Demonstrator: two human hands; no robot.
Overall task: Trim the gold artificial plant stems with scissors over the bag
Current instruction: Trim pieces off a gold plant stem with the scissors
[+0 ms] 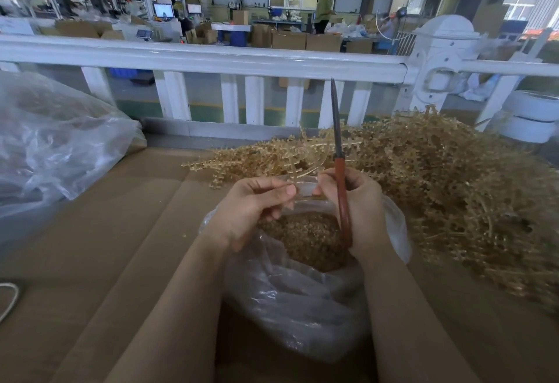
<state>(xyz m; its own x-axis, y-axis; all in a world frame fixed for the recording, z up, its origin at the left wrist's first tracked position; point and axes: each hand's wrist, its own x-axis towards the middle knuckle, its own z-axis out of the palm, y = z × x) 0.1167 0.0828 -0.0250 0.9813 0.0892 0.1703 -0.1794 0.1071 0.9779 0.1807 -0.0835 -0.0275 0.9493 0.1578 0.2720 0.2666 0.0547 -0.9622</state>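
Both hands are working together over the open clear plastic bag, which is sitting near centre on the cardboard-covered table and is already holding a mound of gold trimmings. The left hand is pinching a thin gold stem between thumb and curled fingers, palm turned inward. The right hand is wrapping around the red handles of the scissors, blades closed and pointing up and away, while its fingertips are also touching the stem end. Risk, as a judgement: the right hand is doing two jobs, so the scissors could be slipping in the grip, and the upright tip is standing close to the left fingers when it swings down. Offcuts could be missing the bag mouth if the stem drifts far. The untrimmed gold stem pile is lying at right, far side.
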